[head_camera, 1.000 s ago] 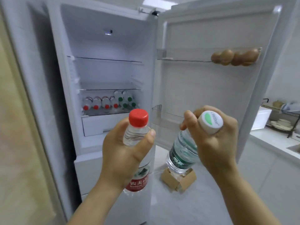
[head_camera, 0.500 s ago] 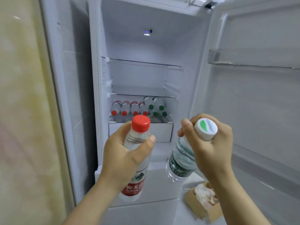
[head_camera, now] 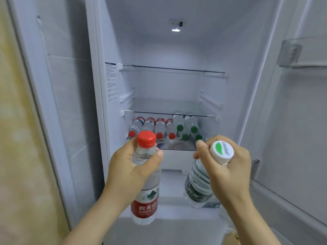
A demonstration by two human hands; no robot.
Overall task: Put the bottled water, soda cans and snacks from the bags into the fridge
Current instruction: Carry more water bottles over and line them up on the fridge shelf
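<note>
1. The left hand (head_camera: 131, 172) grips a red-capped water bottle (head_camera: 145, 206) by its shoulder. Its fingers are curled round the clear plastic, with the thumb pressed across the front just under the cap. The bottle stands nearly upright in the air in front of the fridge (head_camera: 159, 43).
2. The right hand (head_camera: 228, 172) holds a white-capped water bottle (head_camera: 198, 188). Its fingers are clamped round the neck right below the cap, and the bottle tilts so its base points down and to the left.
3. Both bottles are outside the fridge, level with the white drawer front (head_camera: 173, 161) and well apart from each other.
4. The fridge interior is white and lit by a small lamp (head_camera: 176, 30) on its ceiling. An upper glass shelf (head_camera: 173, 68) carries nothing that can be seen.
5. Under the lower glass shelf (head_camera: 169, 114), bottles lie on their sides with caps facing outward. Four red-capped bottles (head_camera: 160, 128) sit in a row on the left, and green-capped bottles (head_camera: 180, 123) are stacked in two layers on the right.
6. A printed sticker (head_camera: 111, 82) is on the left inner wall.
7. The open door (head_camera: 292, 121) stands on the right, with a clear door bin (head_camera: 304, 52) near its top.
8. A pale yellow wall (head_camera: 21, 138) fills the left edge.
</note>
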